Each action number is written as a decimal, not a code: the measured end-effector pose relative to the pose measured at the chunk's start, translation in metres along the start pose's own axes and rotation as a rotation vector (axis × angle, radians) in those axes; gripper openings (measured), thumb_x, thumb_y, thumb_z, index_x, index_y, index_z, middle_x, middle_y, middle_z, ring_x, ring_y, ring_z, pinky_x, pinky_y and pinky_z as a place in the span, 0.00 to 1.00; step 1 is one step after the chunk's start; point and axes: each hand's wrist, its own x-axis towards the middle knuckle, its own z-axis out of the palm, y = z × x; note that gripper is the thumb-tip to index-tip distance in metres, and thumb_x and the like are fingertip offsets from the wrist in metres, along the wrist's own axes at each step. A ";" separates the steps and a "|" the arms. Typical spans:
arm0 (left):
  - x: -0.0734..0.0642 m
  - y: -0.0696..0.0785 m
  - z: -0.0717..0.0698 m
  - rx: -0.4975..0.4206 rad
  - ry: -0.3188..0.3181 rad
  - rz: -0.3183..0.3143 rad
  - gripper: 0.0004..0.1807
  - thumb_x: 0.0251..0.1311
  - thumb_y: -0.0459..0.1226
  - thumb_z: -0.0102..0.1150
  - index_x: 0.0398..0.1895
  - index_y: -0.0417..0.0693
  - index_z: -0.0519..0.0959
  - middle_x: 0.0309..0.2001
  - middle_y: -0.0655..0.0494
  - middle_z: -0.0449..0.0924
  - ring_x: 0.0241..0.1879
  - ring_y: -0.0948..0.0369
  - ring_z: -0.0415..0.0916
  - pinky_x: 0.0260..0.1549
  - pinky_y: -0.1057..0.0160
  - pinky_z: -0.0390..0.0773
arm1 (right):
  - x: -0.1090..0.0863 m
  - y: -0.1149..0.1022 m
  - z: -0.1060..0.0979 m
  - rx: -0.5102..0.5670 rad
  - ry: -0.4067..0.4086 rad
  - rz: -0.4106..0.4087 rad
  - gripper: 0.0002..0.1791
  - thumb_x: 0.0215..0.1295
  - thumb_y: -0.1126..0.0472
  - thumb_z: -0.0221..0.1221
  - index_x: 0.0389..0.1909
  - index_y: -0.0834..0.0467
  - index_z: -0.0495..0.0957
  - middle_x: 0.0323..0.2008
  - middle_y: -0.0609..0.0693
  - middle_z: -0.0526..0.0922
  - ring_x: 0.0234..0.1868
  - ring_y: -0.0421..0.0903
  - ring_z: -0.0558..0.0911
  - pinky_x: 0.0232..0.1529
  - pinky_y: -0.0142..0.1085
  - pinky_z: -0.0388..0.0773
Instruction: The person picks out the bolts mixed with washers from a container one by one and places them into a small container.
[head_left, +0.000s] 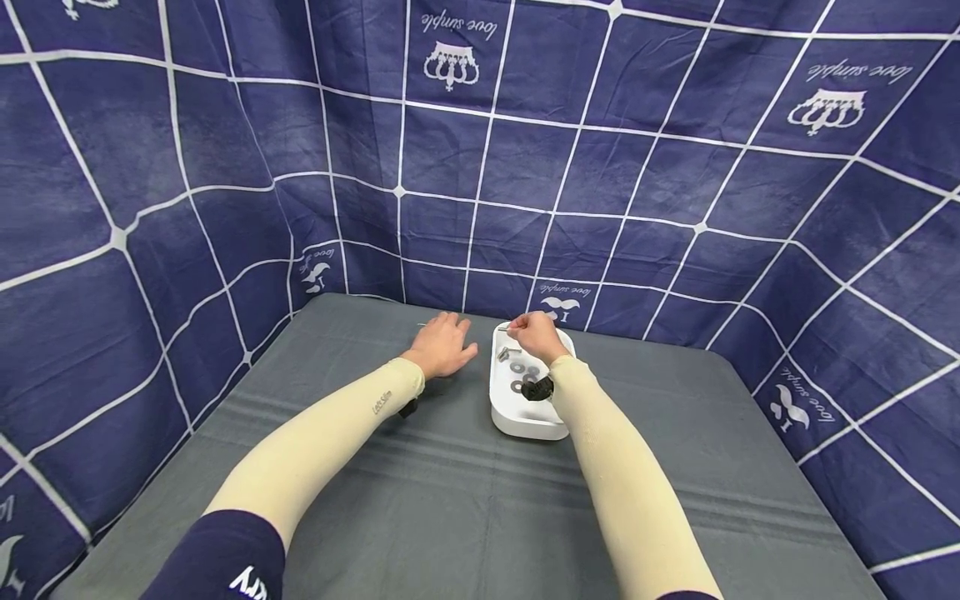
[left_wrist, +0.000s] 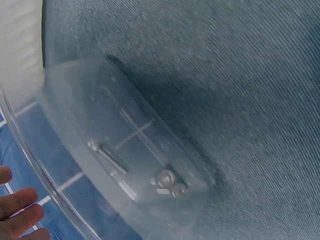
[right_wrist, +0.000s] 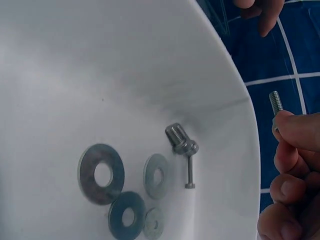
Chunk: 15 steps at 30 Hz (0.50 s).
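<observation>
My right hand [head_left: 537, 335] is over the far end of a white tray [head_left: 525, 427] and pinches a small threaded bolt [right_wrist: 275, 102] between thumb and fingertip. Inside the tray lie several flat washers [right_wrist: 101, 174], a thick bolt [right_wrist: 178, 137] and a thin screw [right_wrist: 190, 175]. My left hand [head_left: 441, 345] is left of the tray with its fingers extended and apart. In the left wrist view, its fingers [left_wrist: 22, 212] appear beyond the rim of a clear plastic box [left_wrist: 80, 85]. That box contains a bolt [left_wrist: 109, 159] and a few nuts or washers [left_wrist: 167, 179].
A grey cloth [head_left: 420, 500] covers the table. Blue curtains [head_left: 360, 167] with white grid lines enclose its back and both sides. The white tray's outer wall [left_wrist: 20, 40] stands close beside the clear box in the left wrist view.
</observation>
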 end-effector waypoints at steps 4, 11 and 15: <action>-0.003 -0.009 0.000 0.007 -0.004 -0.009 0.34 0.70 0.54 0.48 0.70 0.40 0.71 0.64 0.39 0.72 0.66 0.44 0.68 0.67 0.47 0.67 | 0.002 -0.009 0.003 0.009 -0.023 -0.010 0.09 0.65 0.63 0.63 0.39 0.65 0.87 0.36 0.57 0.89 0.37 0.45 0.80 0.42 0.35 0.76; -0.009 -0.023 -0.002 0.034 -0.035 -0.038 0.35 0.69 0.55 0.47 0.71 0.42 0.69 0.66 0.39 0.70 0.68 0.45 0.67 0.69 0.48 0.66 | 0.004 -0.025 0.009 0.000 -0.038 -0.043 0.08 0.64 0.64 0.62 0.38 0.63 0.88 0.36 0.55 0.89 0.36 0.45 0.80 0.41 0.34 0.75; -0.014 -0.030 0.000 0.029 -0.035 -0.044 0.35 0.69 0.55 0.47 0.71 0.42 0.69 0.66 0.39 0.70 0.67 0.45 0.67 0.69 0.48 0.65 | 0.006 -0.032 0.014 -0.002 -0.047 -0.074 0.08 0.64 0.64 0.63 0.38 0.64 0.88 0.34 0.55 0.89 0.33 0.43 0.80 0.39 0.33 0.76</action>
